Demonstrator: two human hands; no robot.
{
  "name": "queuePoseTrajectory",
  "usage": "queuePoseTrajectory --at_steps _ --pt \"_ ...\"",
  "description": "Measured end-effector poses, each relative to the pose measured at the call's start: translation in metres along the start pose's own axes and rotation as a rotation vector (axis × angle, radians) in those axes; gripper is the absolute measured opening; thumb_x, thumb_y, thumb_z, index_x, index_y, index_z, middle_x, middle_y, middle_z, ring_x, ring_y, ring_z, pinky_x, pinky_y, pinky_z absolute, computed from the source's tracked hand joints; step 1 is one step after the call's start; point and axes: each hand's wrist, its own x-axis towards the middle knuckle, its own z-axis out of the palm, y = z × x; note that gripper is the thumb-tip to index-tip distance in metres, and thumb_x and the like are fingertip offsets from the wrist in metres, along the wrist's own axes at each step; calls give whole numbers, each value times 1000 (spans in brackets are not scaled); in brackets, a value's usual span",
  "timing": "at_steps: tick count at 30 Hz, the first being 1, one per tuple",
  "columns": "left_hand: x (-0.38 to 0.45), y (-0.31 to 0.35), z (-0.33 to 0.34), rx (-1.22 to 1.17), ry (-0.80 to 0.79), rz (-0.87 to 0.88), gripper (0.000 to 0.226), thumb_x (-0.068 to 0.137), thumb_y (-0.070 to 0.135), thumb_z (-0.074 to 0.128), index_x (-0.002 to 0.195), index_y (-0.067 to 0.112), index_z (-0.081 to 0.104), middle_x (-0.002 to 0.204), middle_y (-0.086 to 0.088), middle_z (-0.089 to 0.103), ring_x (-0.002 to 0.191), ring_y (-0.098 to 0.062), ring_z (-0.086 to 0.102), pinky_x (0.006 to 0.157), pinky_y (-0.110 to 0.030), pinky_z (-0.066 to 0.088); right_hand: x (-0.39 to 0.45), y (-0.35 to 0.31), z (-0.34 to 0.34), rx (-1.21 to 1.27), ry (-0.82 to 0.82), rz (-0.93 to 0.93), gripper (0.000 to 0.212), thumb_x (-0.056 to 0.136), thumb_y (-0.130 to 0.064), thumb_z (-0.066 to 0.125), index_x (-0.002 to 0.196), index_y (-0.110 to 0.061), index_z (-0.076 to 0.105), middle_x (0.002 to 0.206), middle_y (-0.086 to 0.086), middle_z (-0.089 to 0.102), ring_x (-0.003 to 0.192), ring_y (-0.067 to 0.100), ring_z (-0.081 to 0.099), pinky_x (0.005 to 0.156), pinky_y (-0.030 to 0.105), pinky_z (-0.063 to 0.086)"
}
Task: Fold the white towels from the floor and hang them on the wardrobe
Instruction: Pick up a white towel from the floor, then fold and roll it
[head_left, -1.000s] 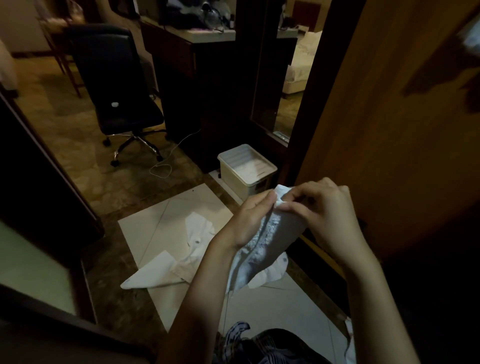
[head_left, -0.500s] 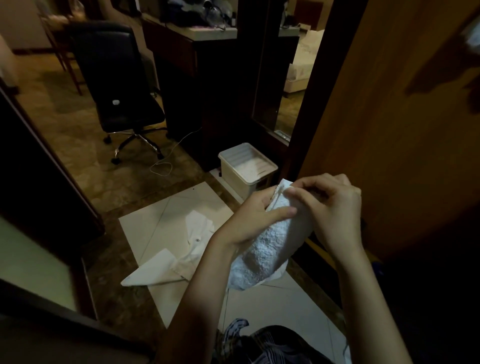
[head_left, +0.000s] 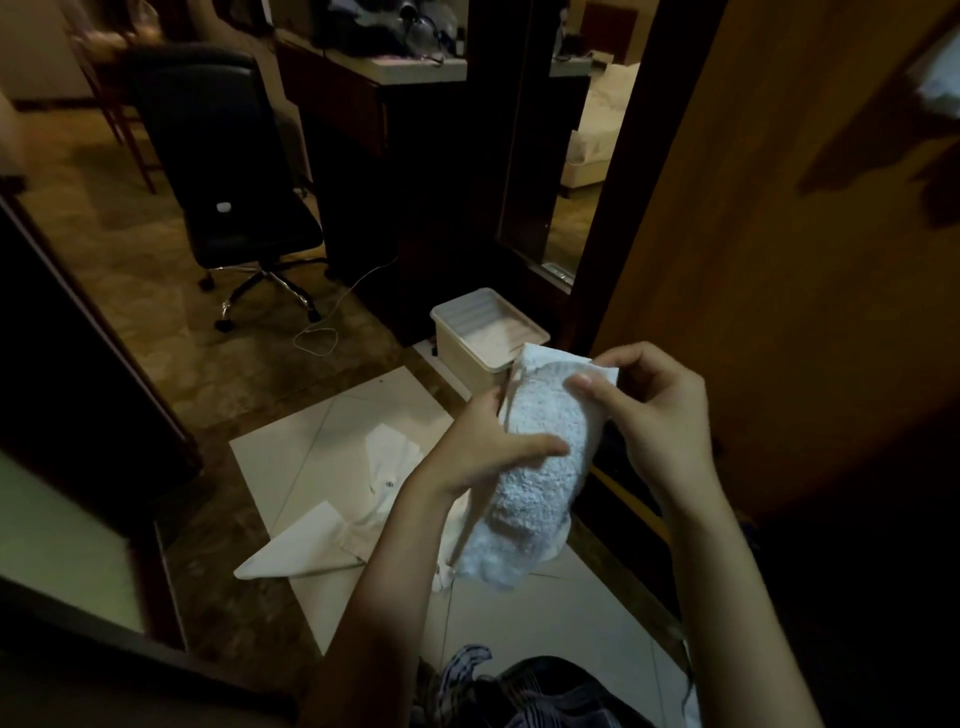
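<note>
White terry towel (head_left: 535, 467) held mid-air above the floor tiles (head_left: 545, 618), folded narrow; left hand (head_left: 488, 452) grips its side, thumb across; right hand (head_left: 649, 410) pinches the top corner; best to align edges, keep pinch firm, then flatten the fold.

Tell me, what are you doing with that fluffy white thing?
A person is folding a white towel in the air, above the floor. The left hand grips its side, and the right hand pinches its top corner. A white shirt lies on the floor tiles below, near a white bin.
</note>
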Motion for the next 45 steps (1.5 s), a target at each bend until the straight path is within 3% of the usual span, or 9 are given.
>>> queuePoseTrajectory --at_steps 5,10,16,22,25,29,35,41,45 --pt "-1 -13 3 -61 -90 -108 39 75 -5 73 99 23 61 92 10 73 90 -3 68 75 -18 53 15 -4 11 26 91 -10 21 78 -11 76 90 -23 64 94 0 66 87 17 67 68 29 57" --pt "-2 -21 4 -2 -123 -182 12 89 11 62 94 21 65 84 15 71 81 3 67 71 -12 50 30 -8 -7 110 239 146 23 83 -13 71 102 -24 63 100 2 62 90 17 66 67 22 55" --pt "5 -22 2 200 -195 -237 10 93 23 58 88 27 67 84 16 69 78 4 67 70 -13 48 48 4 -41 -324 -417 456 41 76 -42 72 107 -15 67 97 0 71 85 9 68 70 19 54" --pt "14 -22 -7 381 -317 -243 16 85 21 70 88 35 62 81 26 68 79 10 63 66 -6 43 67 18 -49 -462 -561 430 26 81 -33 72 95 -12 71 92 3 72 81 11 70 69 25 56" --pt "20 -28 -13 432 -290 -176 45 72 25 82 109 35 58 105 22 64 97 11 59 78 -10 45 70 12 -46 -344 -477 316 12 88 -26 64 92 -15 66 88 2 70 74 7 70 59 18 54" --pt "28 -37 -22 459 -292 -124 78 66 23 87 131 29 45 125 20 54 112 14 49 89 -7 42 78 2 -51 -262 -313 188 19 89 -26 62 98 -9 64 96 10 69 86 24 70 71 38 59" --pt "36 -56 -18 498 -229 -99 79 79 0 63 143 26 24 136 11 41 121 1 41 88 1 34 86 -10 -47 -449 -139 -86 21 87 -26 66 87 -5 66 89 11 66 82 23 63 74 43 52" --pt "41 -67 -16 410 -103 -172 54 68 20 53 121 26 43 118 4 56 113 -16 54 88 -23 46 92 -12 -53 -477 -13 -244 25 87 -22 68 78 0 60 81 17 57 76 29 54 66 41 43" --pt "47 -61 -20 381 4 -85 51 81 25 63 122 33 33 113 4 48 111 -16 51 81 -21 43 100 -7 -74 -400 90 -182 14 88 -20 65 77 -15 60 85 8 60 80 24 57 66 33 46"
